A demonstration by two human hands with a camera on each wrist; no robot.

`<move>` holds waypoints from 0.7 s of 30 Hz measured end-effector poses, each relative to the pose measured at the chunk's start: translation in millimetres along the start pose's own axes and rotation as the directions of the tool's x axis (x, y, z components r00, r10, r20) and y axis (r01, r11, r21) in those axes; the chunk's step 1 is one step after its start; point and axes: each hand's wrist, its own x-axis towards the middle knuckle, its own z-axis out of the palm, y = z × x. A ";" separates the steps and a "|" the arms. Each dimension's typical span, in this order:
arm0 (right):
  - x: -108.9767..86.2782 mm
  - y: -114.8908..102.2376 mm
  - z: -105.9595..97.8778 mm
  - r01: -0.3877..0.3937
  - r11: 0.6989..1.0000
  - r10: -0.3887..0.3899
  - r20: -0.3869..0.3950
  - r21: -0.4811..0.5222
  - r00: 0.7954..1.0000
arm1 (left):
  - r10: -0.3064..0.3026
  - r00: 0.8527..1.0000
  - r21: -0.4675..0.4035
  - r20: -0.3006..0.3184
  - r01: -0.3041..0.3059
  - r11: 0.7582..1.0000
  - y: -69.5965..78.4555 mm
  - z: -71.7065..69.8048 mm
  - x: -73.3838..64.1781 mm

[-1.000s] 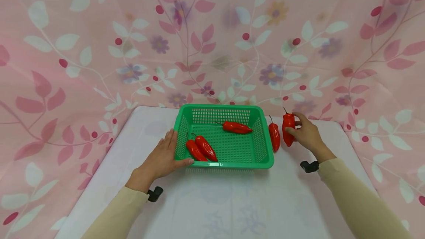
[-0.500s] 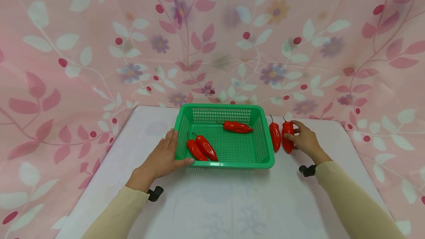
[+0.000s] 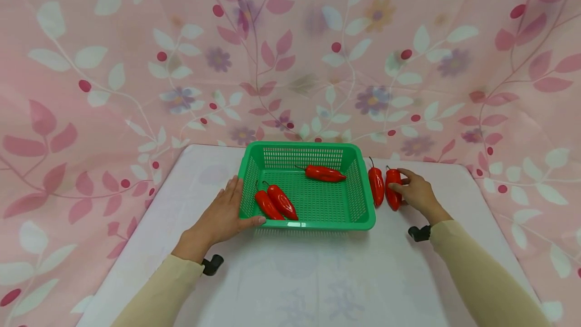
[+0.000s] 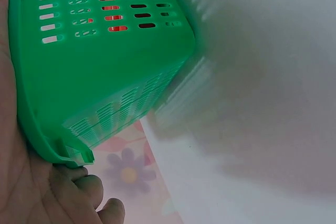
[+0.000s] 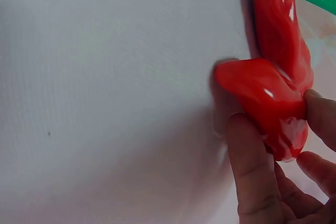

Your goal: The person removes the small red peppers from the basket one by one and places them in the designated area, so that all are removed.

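Note:
My left hand [image 3: 220, 218] rests on the left end of a green plastic basket [image 3: 317, 225], fingers straight along the side and thumb over the front rim. The left wrist view has its palm against the basket wall [image 4: 94, 72]. To the right of the basket, my right hand [image 3: 419, 193] holds a red chili pepper [image 3: 392, 203] between thumb and fingers. Close up in the right wrist view, this pepper [image 5: 265, 95] lies low at the table with its tip pointing left, against a second red pepper [image 5: 278, 24]. That second pepper [image 3: 375, 185] lies beside the basket's right wall.
Inside the basket, one red pepper [image 3: 324, 173] lies crosswise at the back. Two more, a slanted pepper [image 3: 282, 202] and its neighbour [image 3: 267, 205], lie at the front left. A white-covered table [image 3: 317, 276] bears everything, with a pink floral cloth [image 3: 290, 64] behind it.
My right hand has lowered its pepper toward the table, next to the other pepper outside the basket. My left hand has stayed on the basket.

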 end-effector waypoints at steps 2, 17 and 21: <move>0.3 1.3 1.5 -0.004 1.000 0.004 0.003 -0.001 1.000 | -0.001 1.000 -0.003 0.001 0.001 1.000 -0.2 0.5 0.1; 1.6 6.9 5.3 -0.013 1.000 0.013 0.022 0.017 1.000 | -0.003 1.000 -0.008 0.002 0.003 1.000 -0.6 1.1 0.2; 2.3 9.9 6.1 -0.015 1.000 0.015 0.024 0.021 1.000 | -0.004 1.000 -0.008 0.001 0.004 1.000 -0.7 1.4 0.0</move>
